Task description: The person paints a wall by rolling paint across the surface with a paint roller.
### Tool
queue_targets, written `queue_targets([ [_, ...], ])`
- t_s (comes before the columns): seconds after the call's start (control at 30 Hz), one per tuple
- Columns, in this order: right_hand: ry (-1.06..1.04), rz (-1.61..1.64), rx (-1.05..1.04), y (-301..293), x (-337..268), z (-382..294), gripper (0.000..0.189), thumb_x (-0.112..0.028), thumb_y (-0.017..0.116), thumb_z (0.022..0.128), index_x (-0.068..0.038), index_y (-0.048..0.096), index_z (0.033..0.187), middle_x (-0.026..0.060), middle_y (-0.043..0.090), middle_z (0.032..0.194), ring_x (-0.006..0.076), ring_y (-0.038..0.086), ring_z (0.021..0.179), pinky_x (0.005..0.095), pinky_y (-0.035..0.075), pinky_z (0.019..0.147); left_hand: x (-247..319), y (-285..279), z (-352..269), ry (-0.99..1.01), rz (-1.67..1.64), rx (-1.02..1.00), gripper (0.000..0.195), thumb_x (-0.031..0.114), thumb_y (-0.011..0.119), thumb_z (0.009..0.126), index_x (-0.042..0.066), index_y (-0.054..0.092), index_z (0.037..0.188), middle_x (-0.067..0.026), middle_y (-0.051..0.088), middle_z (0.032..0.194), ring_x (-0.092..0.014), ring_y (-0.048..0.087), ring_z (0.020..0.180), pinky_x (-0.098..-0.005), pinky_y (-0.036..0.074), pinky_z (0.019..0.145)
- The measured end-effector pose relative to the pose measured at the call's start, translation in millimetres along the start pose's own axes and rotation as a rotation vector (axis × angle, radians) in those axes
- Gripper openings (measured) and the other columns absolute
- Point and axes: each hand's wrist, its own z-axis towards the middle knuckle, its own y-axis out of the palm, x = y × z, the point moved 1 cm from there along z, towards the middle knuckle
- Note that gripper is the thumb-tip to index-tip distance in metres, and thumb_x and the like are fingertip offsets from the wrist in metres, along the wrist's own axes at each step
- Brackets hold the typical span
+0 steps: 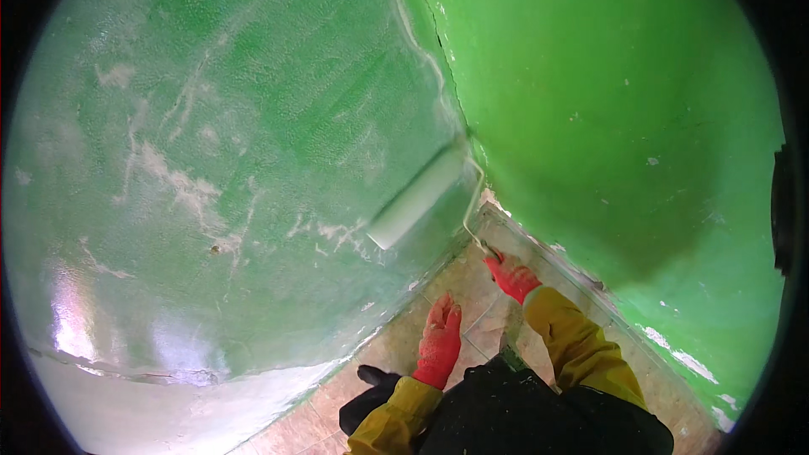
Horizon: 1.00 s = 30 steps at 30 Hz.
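Observation:
My right hand (510, 274), in a red glove, grips the handle of a paint roller. The roller's bent wire frame (474, 196) rises from that hand to the pale roller sleeve (420, 199), which lies slanted against the left green wall (284, 107) near the corner. A wet-looking film covers much of this wall, with whitish patches and streaks showing. My left hand (440, 341), also gloved in red, is held over the floor with its fingers extended and nothing in it.
The right green wall (600, 107) has chipped paint along its base and meets the left wall at a cracked corner. A tiled floor (404, 335) narrows into that corner. A dark object (781, 208) stands at the right rim.

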Motion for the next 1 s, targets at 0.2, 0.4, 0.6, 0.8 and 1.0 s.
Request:
queue_targets([
  [0.2, -0.383, -0.644, -0.11, 46.2, 107.6, -13.0, 0.037, -0.032, 0.043, 0.1, -0.006, 0.049, 0.126, 0.0206, 0.063, 0.08, 0.0377, 0.063, 0.074, 0.049, 0.049, 0.065, -46.7, 22.9, 26.3, -0.177, 0.175, -0.136, 0.056, 0.038, 0.053, 0.097, -0.001, 0.045, 0.137, -0.0186, 0.056, 0.132, -0.025, 0.053, 0.123, -0.0335, 0.041, 0.102],
  [0.4, -0.289, -0.318, -0.197, 29.8, 34.3, -64.1, 0.034, -0.026, 0.042, 0.099, -0.006, 0.047, 0.127, 0.0206, 0.064, 0.09, 0.0362, 0.063, 0.069, 0.0497, 0.05, 0.062, -79.8, 43.0, 52.3, -0.369, 0.113, -0.218, 0.05, 0.044, 0.051, 0.097, 0.002, 0.056, 0.123, -0.0103, 0.066, 0.098, -0.02, 0.062, 0.088, -0.031, 0.048, 0.081],
  [0.6, -0.269, -0.467, -0.339, 22.1, -31.0, -122.3, 0.038, -0.024, 0.041, 0.099, -0.001, 0.046, 0.128, 0.0178, 0.063, 0.103, 0.0338, 0.064, 0.084, 0.0437, 0.051, 0.074, -69.3, 58.9, 42.9, -0.569, -0.742, -0.085, 0.025, 0.032, 0.057, 0.096, 0.007, 0.059, 0.096, -0.0078, 0.063, 0.083, -0.021, 0.061, 0.074, -0.0338, 0.051, 0.069],
  [0.8, -0.176, -0.085, 0.188, 19.1, 43.7, -195.4, 0.035, -0.027, 0.045, 0.1, -0.003, 0.054, 0.124, 0.0171, 0.063, 0.106, 0.0302, 0.063, 0.092, 0.0387, 0.049, 0.082, -54.9, 24.8, 23.9, -0.663, -0.896, -0.075, 0.021, 0.025, 0.058, 0.096, 0.004, 0.057, 0.095, -0.0098, 0.063, 0.088, -0.026, 0.065, 0.081, -0.0377, 0.053, 0.071],
  [1.0, 0.96, 0.021, 0.308, -3.5, 173.0, -379.7, 0.039, -0.027, 0.056, 0.096, -0.005, 0.052, 0.128, 0.0078, 0.061, 0.1, 0.0203, 0.058, 0.091, 0.0373, 0.049, 0.077, -60.5, -24.1, 14.2, -0.799, -1.043, -0.311, 0.014, 0.017, 0.055, 0.096, 0.004, 0.051, 0.094, -0.0019, 0.05, 0.075, -0.011, 0.047, 0.059, -0.0236, 0.044, 0.05],
])
